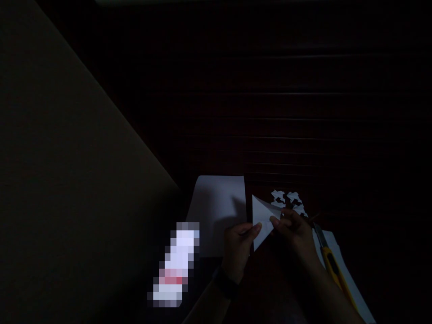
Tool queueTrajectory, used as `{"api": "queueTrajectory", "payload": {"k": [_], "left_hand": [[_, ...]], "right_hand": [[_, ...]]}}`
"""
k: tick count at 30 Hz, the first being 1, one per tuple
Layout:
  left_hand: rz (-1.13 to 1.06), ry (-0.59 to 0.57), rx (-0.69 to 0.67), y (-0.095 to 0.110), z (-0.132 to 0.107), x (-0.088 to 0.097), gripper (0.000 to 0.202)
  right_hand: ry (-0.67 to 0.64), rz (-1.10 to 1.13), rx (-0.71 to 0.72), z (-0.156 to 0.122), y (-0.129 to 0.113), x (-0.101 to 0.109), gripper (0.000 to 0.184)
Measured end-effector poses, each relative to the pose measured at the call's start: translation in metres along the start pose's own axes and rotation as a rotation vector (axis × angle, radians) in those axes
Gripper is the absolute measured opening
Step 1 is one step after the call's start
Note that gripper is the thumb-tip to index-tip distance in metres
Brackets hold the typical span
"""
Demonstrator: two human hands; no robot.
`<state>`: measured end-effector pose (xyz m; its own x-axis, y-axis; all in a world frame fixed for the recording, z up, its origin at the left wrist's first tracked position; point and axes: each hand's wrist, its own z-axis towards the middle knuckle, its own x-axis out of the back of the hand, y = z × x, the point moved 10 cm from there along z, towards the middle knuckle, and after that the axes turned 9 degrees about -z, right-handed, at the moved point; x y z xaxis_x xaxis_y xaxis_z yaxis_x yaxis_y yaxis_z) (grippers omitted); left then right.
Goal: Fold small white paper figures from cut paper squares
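Observation:
The scene is very dark. Both my hands hold a folded white paper triangle low in the middle of the view. My left hand pinches its lower left edge with the thumb on top. My right hand grips its right corner with the fingers closed. A dark band sits on my left wrist.
A white sheet lies flat just left of the triangle. Several small cut paper pieces lie behind my right hand. A yellow utility knife rests on another white sheet at the right. A blurred white object lies at the lower left.

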<state>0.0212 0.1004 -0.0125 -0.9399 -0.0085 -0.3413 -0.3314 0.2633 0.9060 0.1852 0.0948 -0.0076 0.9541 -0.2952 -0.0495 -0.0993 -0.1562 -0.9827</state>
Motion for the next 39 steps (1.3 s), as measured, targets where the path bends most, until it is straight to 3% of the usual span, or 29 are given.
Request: {"api": "queueTrajectory", "payload": {"k": [3,8,17,22,28,32,39], "left_hand": [[-0.030,-0.016,0.018,-0.002,-0.001,-0.001,0.029],[-0.024,-0.029,0.016,0.001,-0.002,-0.003,0.027],[-0.043,-0.034,0.030,-0.003,0.000,-0.002,0.028],[-0.064,-0.069,0.009,0.000,-0.003,-0.008,0.027],[-0.014,0.074,-0.020,0.002,0.000,0.006,0.029],[-0.029,0.129,-0.031,0.001,0.001,0.012,0.030],[-0.087,0.087,0.001,-0.001,-0.002,0.004,0.032]], "right_hand": [[-0.049,-0.098,-0.057,-0.001,0.007,-0.003,0.023],[-0.086,-0.220,-0.070,-0.002,0.007,0.001,0.034],[-0.135,-0.163,-0.114,-0.003,0.015,-0.010,0.030],[-0.092,-0.086,-0.163,-0.004,0.020,-0.005,0.032],[-0.269,-0.226,-0.076,-0.014,0.018,-0.036,0.030],[-0.322,-0.180,-0.131,-0.019,0.028,-0.047,0.027],[-0.330,-0.104,-0.139,-0.024,0.033,-0.052,0.026]]}}
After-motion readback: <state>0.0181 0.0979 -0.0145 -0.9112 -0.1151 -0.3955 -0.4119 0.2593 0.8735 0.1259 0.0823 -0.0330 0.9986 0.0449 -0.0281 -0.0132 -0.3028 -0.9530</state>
